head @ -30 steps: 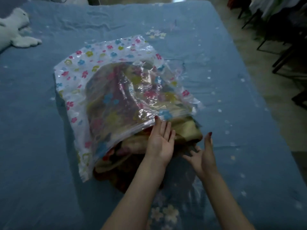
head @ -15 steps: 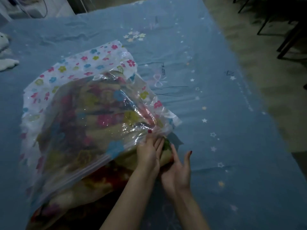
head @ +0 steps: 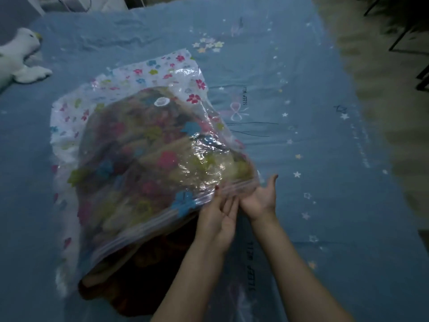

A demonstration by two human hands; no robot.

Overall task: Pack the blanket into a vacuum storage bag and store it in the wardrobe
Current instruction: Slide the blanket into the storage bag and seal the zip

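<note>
The clear vacuum bag [head: 130, 145] printed with coloured flowers lies on the blue bed sheet [head: 313, 159]. The folded patterned blanket [head: 139, 289] fills it, and a dark end sticks out of the open mouth towards me. The zip strip runs slanting along the mouth's upper edge. My left hand [head: 218, 219] pinches that strip near its right end, thumb on top and fingers beneath. My right hand [head: 260, 196] is at the bag's right corner, palm up, with its fingers under the strip and its thumb held apart.
A white plush toy [head: 21, 56] lies at the far left of the bed. The bed's right edge drops to a pale floor [head: 383, 112], where dark furniture legs [head: 408, 31] stand at the top right.
The bag's upper edge has come further over the blanket, towards me. My left hand went from lying flat on the blanket to pinching the strip. My right hand moved up to the bag's corner.
</note>
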